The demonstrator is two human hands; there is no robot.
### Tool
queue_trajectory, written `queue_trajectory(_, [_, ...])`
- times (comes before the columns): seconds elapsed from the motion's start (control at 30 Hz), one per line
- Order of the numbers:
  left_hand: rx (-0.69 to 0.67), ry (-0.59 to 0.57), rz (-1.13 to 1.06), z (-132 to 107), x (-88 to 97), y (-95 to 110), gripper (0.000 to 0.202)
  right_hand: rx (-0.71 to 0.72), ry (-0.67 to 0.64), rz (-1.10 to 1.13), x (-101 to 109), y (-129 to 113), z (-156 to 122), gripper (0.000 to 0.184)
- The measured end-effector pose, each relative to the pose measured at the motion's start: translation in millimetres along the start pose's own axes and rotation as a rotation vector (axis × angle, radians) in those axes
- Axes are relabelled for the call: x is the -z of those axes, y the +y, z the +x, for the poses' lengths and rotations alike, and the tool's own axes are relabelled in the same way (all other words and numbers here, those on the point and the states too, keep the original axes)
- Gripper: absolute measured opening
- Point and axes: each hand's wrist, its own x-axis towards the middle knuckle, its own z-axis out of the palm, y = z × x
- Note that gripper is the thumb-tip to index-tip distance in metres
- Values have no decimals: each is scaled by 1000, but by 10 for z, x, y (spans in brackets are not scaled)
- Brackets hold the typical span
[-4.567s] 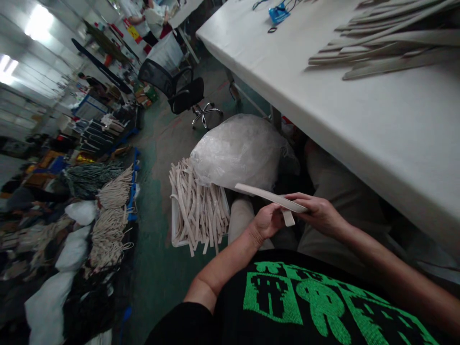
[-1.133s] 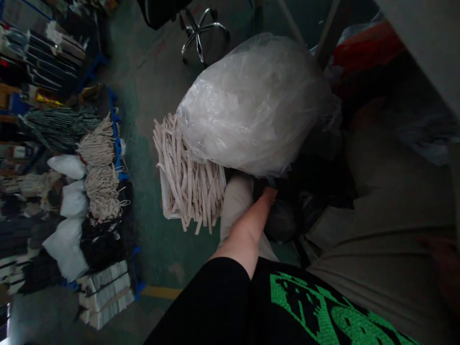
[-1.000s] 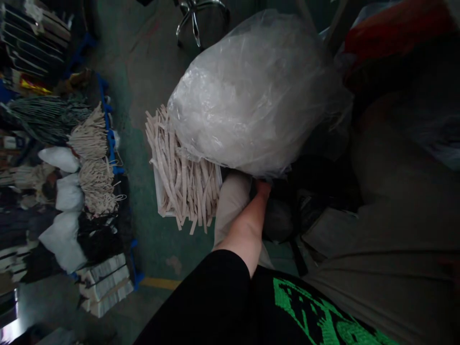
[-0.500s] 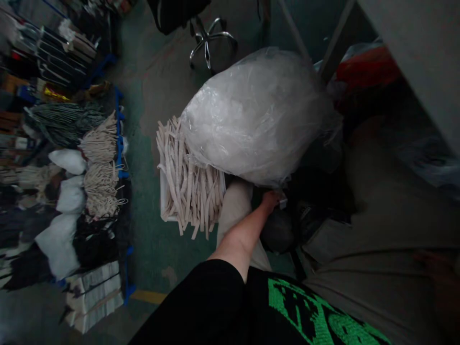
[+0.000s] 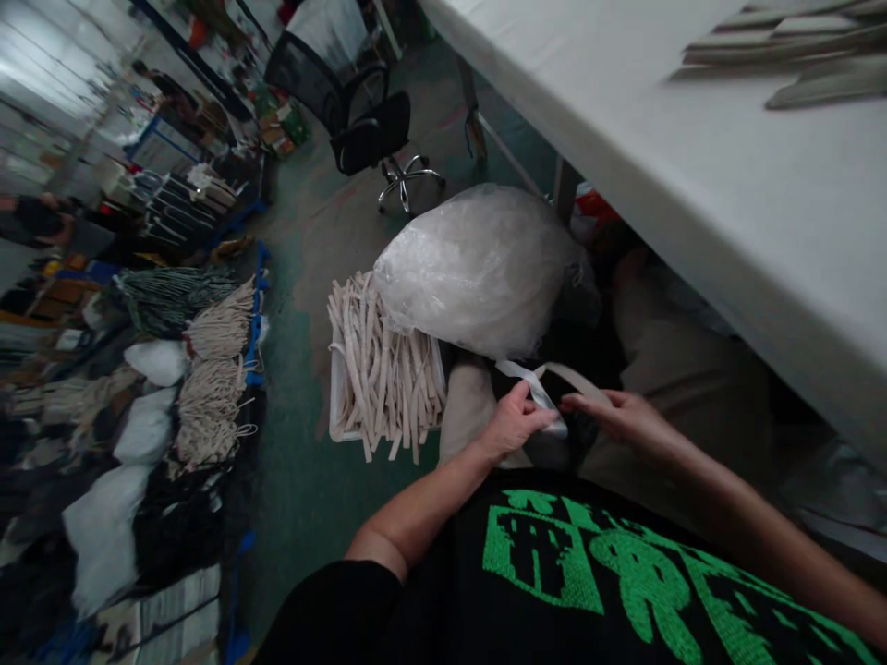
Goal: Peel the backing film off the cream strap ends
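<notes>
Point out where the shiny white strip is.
In the head view, right of centre, the shiny white strip is in the left hand, pictured just below the plastic bag.

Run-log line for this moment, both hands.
left hand: holding glossy white strip | right hand: holding beige strap | nearby: translucent plastic bag, white bin

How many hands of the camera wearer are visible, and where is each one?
2: the left hand, holding a shiny white strip, and the right hand, just beside it, holding a beige strip.

Glossy white strip (image 5: 539, 389) aslant in left grip (image 5: 511, 425), arched beige strip (image 5: 577, 378) in right grip (image 5: 629, 418)
</notes>
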Motion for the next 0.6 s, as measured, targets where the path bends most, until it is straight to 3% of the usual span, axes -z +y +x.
queue_trajectory(0.1, [-74, 12, 241, -192, -95, 103, 61, -10, -135, 143, -256, -117, -35, 67])
queue_trajectory(0.2, [-114, 88, 307, -246, -143, 152, 58, 98, -57, 133, -316, -164, -62, 58])
queue_trajectory(0.37, [-115, 75, -10, -233, -238, 232, 67, 290, 200, 6, -117, -323, -43, 43])
queue_trajectory(0.6, [-87, 163, -274, -173, -351, 338, 59, 361, 355, -137, 110, -691, 45, 22])
